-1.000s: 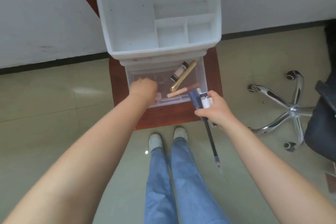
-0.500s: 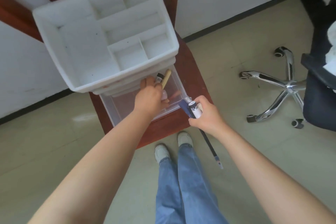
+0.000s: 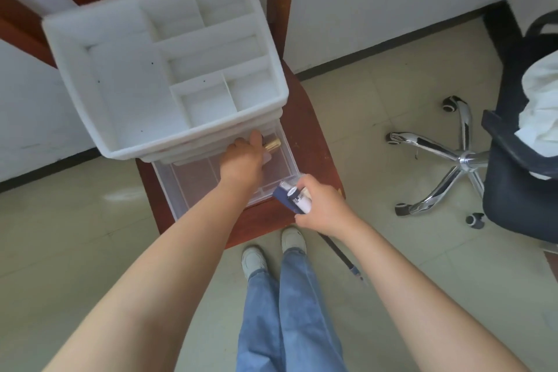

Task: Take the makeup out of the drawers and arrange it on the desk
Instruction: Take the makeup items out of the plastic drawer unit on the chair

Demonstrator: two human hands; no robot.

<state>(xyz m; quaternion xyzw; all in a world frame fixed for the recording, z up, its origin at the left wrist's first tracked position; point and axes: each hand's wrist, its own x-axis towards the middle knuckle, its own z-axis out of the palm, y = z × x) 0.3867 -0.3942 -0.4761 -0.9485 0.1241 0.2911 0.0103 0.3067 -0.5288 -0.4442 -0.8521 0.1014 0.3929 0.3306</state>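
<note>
My left hand [image 3: 241, 160] is down inside the open clear drawer [image 3: 193, 181], fingers curled round a gold tube [image 3: 271, 143] whose end pokes out just past my fingertips, under the lip of the white organizer [image 3: 169, 69] above. Something pale sits beneath my knuckles; I think it is another makeup piece, but my hand hides most of it. My right hand [image 3: 320, 208] hovers at the drawer's near right corner, clamped on a bundle of makeup tubes [image 3: 291, 198], with a dark pencil [image 3: 341, 254] trailing down below the wrist.
</note>
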